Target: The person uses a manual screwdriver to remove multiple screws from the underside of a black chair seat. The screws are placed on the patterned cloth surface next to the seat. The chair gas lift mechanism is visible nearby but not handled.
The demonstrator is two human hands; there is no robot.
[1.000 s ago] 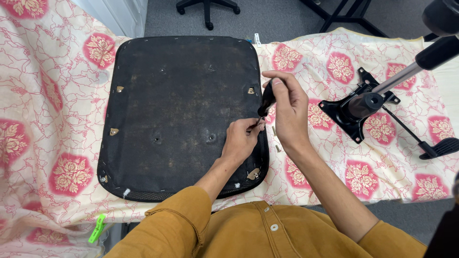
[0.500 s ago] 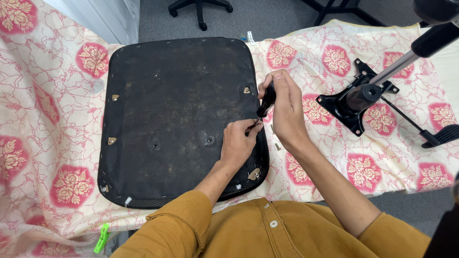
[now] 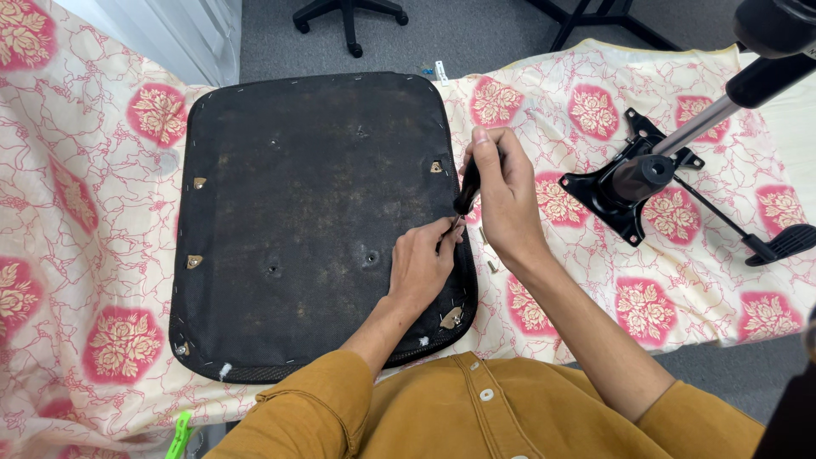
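The right hand [image 3: 508,202] is clenched around the black handle of a screwdriver [image 3: 468,185], thumb up along the top of the handle, the tool leaning down and to the left so that its short shaft meets the right edge of the seat base [image 3: 314,217]. The left hand [image 3: 422,265] rests on that same edge just below, its fingertips [image 3: 449,228] pinched together at the screwdriver's tip; they seem to be gripping something small there, perhaps a screw, but it is too tiny and too covered to tell. The seat base is a black, rounded panel lying flat, underside up, with a few small tan brackets near its corners and two holes towards the middle. It lies on a cream cloth [image 3: 102,255] printed with pink flower medallions, which covers the whole work surface. Just right of the hands, on the cloth, lie two small loose screws [image 3: 488,252]. Farther right, well apart from the seat base, sits a black chair mechanism plate [image 3: 625,191] with a metal column [image 3: 705,119] rising from it and a lever running out to the right edge. A green clip [image 3: 179,435] shows at the cloth's near edge. The person's mustard-coloured sleeves [image 3: 314,416] fill the bottom of the view.
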